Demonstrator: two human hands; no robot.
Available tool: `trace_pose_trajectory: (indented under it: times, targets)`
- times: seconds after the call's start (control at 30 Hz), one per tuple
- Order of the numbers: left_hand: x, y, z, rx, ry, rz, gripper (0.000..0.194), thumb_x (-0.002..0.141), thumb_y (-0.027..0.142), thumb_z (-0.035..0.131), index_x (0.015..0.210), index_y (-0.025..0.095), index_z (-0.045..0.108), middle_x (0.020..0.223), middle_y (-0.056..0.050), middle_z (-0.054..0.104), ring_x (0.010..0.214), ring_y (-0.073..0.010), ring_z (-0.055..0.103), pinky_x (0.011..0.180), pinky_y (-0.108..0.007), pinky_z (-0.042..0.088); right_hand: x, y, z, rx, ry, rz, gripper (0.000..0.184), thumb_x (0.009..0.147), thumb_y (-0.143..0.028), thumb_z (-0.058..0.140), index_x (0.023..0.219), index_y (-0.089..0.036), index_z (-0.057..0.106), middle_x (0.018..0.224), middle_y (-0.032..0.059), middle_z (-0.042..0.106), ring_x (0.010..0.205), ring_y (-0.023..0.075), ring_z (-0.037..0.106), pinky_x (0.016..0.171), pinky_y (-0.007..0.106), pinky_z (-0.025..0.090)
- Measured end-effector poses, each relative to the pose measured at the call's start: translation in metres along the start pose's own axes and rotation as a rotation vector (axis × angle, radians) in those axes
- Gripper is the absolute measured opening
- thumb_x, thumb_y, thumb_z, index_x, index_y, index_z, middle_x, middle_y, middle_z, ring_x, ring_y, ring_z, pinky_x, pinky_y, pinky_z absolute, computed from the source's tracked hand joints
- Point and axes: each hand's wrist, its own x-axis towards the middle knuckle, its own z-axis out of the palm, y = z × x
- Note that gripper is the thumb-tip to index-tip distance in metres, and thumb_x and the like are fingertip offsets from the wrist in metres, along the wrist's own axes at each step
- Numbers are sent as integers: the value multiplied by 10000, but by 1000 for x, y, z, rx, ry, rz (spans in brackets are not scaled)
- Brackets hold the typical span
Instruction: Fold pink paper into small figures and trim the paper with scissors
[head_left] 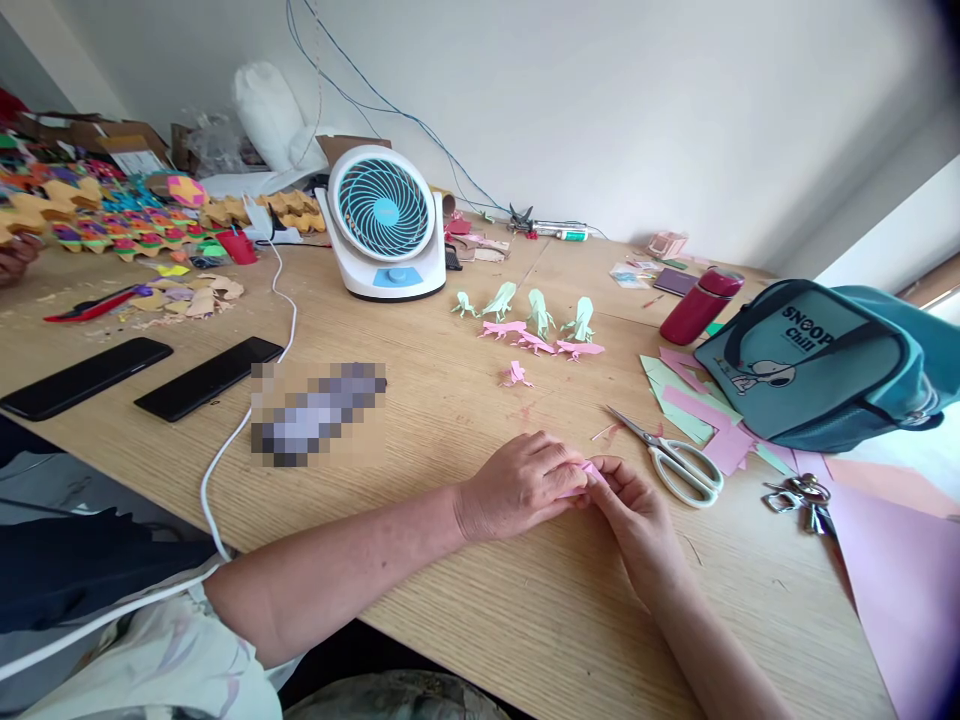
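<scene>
A small folded piece of pink paper (589, 470) is pinched between my two hands above the near part of the table; most of it is covered by fingers. My left hand (521, 482) closes over it from the left. From the right, my right hand (634, 515) grips it between thumb and fingers. Beyond my hands stand several folded green paper insects (539, 312), with pink ones (535, 341) in front of them and a single pink paper figure (517, 374) nearer to me. White-handled scissors (686, 470) lie just right of my right hand.
A teal bag (802, 365) stands at right over pink and green paper scraps (686, 400). Keys (802, 497) and pink sheets (892, 560) lie nearer. A red flask (701, 305), a fan (386, 225), two dark phones (86, 377) and a white cable (214, 465) surround the workspace. Another person's hand (16, 258) shows far left.
</scene>
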Motion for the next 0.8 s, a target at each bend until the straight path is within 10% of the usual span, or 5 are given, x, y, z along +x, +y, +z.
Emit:
trace_pose_trajectory:
  times: [0.3, 0.5, 0.8]
  targets:
    - [-1, -2, -2, -172, 46, -66, 172, 977, 248, 522, 1011, 170, 672, 1069, -56, 725, 972, -171, 646, 900, -303, 480, 0, 2, -6, 9, -17, 30, 321, 827, -493, 706, 961, -204, 669, 735, 2, 639, 667, 150, 550, 671, 269, 448]
    - [-3, -2, -1, -472, 84, -374, 142, 951, 221, 552, 970, 186, 688, 909, -17, 746, 835, -136, 682, 789, -234, 507, -2, -1, -5, 5, -1, 50, 427, 834, -477, 717, 1156, -213, 623, 818, 12, 663, 709, 141, 569, 722, 273, 457]
    - [4, -6, 4, -775, 121, -707, 85, 883, 214, 631, 841, 141, 645, 805, -11, 699, 728, -109, 648, 686, -194, 505, -3, 0, -3, -142, -67, -133, 258, 857, -438, 694, 956, -221, 594, 752, -11, 602, 662, 134, 540, 609, 246, 442]
